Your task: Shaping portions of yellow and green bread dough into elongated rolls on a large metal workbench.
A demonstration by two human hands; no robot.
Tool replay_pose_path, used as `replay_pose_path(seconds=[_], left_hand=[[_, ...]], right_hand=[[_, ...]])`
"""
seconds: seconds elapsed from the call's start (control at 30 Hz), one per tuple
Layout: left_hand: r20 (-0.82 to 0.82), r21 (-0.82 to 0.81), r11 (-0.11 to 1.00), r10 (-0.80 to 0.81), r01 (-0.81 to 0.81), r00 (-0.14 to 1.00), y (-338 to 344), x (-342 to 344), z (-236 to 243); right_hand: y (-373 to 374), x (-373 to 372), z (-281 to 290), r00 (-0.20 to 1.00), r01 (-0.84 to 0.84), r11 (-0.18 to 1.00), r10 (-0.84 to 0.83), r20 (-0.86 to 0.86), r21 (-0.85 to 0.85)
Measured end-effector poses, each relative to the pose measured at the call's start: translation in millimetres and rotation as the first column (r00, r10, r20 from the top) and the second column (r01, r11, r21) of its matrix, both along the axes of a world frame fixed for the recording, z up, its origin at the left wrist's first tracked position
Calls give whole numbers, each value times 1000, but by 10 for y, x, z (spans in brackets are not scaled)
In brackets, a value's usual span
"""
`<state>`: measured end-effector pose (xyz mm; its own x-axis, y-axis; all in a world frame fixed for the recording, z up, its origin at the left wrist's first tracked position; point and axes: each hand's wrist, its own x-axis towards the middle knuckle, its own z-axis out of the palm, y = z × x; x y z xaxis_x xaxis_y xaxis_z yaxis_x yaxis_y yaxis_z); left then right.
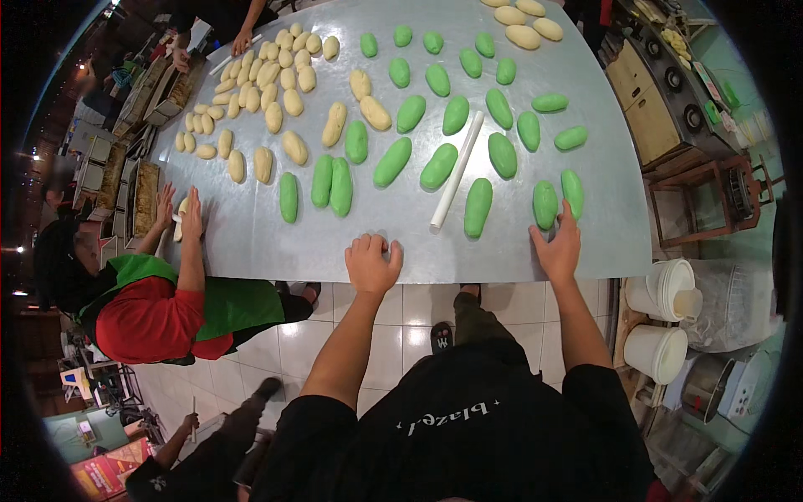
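My left hand (373,264) rests at the near edge of the metal table, its fingers curled in and the thumb apart; I see nothing in it. Further right, my right hand (558,248) is spread, thumb and forefinger apart. Its fingertips reach the near end of a green dough roll (572,192), and another green dough roll (545,205) lies just left of it. A white rolling pin (458,171) lies slanted between my hands, beside a plump green dough roll (478,207).
Many green and cream dough pieces (268,75) cover the metal table (335,243). A person in a green apron (238,309) works at the left edge, hands on dough. Another person's hands (242,42) are at the far left. White buckets (657,351) stand right.
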<state>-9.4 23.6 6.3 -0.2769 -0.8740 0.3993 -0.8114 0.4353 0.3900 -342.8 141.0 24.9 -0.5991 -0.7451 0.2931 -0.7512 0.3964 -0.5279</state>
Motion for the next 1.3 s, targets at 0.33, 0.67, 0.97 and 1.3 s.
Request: replay_pose_path(seconds=[0.33,0.67,0.97,1.3], left_hand=[[-48,-15,1000,24,-25,999,10,19,7],[-46,9,997,79,-79,996,57,-33,72],[48,56,989,137,-139,989,36,0,114],[75,117,985,118,-127,990,40,-25,91]], right_hand=[[-325,-469,326,973,-178,961,140,186,210],[-1586,-1382,1048,866,-501,627,360,348,596],[-1753,-1190,813,803,-593,539,455,385,599],[-1789,-1353,989,577,-744,196,671,466,638]])
